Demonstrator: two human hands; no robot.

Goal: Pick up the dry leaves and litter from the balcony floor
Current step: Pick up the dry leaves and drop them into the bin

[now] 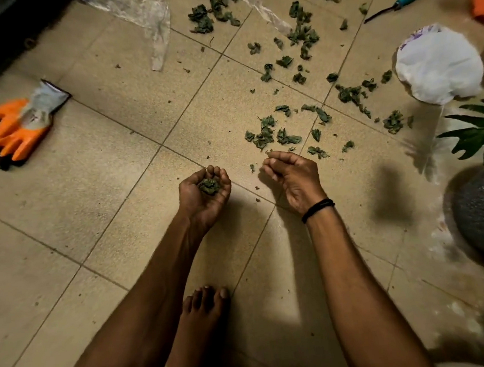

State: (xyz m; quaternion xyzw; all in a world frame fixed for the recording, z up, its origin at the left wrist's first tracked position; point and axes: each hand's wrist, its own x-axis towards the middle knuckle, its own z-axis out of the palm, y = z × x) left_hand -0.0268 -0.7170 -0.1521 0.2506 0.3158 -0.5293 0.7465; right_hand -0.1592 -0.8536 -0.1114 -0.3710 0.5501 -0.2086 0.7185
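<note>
Head view: collection is judged under way, a clump of dry leaves being cupped in the left hand, while the right hand is curled, contents indeterminable, near scattered leaves on the floor, to be pinched up next.

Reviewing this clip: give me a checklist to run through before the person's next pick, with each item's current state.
1. Left hand cups a clump of leaves in its palm: ok.
2. Right hand free for the next pick: cannot tell; its fingers are curled and may pinch a scrap.
3. Nearest scattered leaves lie just ahead of the right hand: ok.
4. Floor cleared of leaves: not ok; many lie across the tiles.
5. Plastic strips picked up: not ok; they lie on the floor.
6. Orange gloves worn: not ok; they lie on the floor, both hands bare.
</note>
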